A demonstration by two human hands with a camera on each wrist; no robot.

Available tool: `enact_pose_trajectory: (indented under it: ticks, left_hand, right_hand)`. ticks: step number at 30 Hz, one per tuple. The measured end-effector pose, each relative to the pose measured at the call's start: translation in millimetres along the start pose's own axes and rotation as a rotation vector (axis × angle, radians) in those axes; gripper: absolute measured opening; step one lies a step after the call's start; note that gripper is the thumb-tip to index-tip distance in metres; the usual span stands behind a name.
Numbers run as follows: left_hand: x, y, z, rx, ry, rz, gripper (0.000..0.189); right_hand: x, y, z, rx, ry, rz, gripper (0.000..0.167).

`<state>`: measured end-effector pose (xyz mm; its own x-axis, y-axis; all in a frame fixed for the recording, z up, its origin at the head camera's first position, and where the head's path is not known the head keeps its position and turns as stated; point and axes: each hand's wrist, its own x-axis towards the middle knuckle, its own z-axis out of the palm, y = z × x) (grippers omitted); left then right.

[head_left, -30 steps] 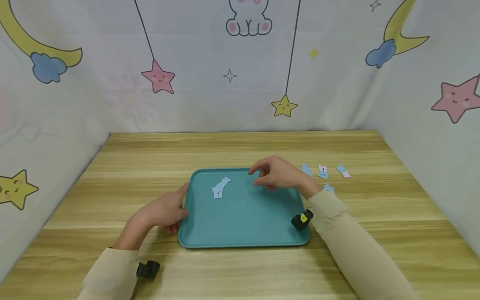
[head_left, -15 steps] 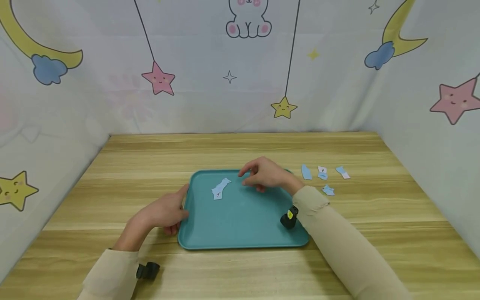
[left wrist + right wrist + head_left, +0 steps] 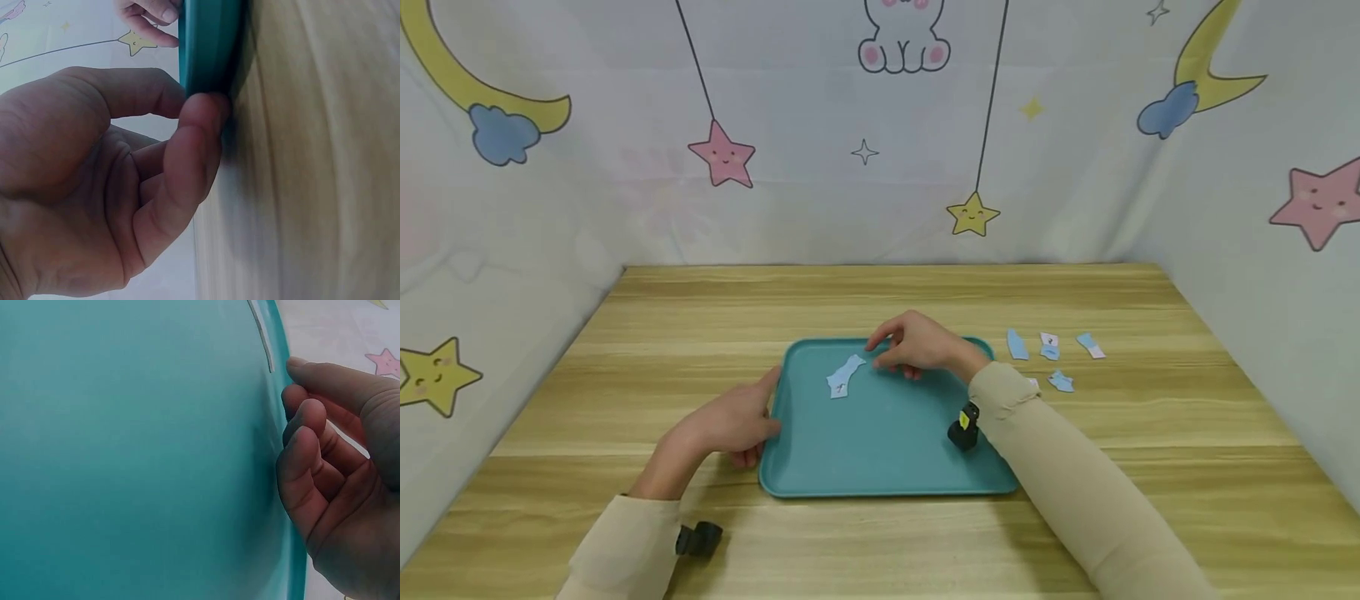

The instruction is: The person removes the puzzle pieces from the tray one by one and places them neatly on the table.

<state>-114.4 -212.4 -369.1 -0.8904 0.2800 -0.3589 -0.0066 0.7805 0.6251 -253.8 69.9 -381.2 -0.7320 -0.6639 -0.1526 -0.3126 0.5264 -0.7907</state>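
My left hand [image 3: 735, 421] holds the left edge of a teal tray [image 3: 887, 442]; in the left wrist view its thumb and fingers [image 3: 199, 147] meet at the tray's side. On the tray, toward the back left, lies a light-blue and white flat piece [image 3: 844, 377] with a small dark print, like a jigsaw piece. Over the tray's back part hovers my right hand [image 3: 917, 342], fingers loosely bent, nothing seen between them. Its fingertips are just right of the flat piece, apparently not touching it. In the right wrist view the piece [image 3: 262, 337] shows only as a thin edge.
Right of the tray several loose flat pieces lie on the wooden table [image 3: 1150, 483], among them a blue one [image 3: 1017, 345] and a blue-white one [image 3: 1091, 346]. My right sleeve [image 3: 1075, 475] partly covers one more. A printed cloth [image 3: 805, 208] encloses the back and sides.
My right hand has moved left over the tray, closer to the flat piece. The left hand has stayed at the tray's edge. The piece appears unmoved.
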Motion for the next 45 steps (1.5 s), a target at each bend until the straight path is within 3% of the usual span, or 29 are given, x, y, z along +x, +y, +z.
enact_pose_trajectory:
  ticks: [26,36,45]
  left_hand:
    - [0.3,1.0,1.3,-0.001,0.008,-0.004,0.086]
    - [-0.5,0.6,0.9,0.0,0.01,-0.013,0.086]
    - [-1.8,1.5,1.1,-0.003,0.012,-0.019,0.087]
  right_hand:
    - [18.5,-7.6,10.6,-0.079,-0.017,0.025,0.028]
    - [18.2,-10.1,14.2,-0.111,0.0,0.046,0.022]
    - [13.8,-8.1,17.0,-0.147,0.031,0.015,0.019]
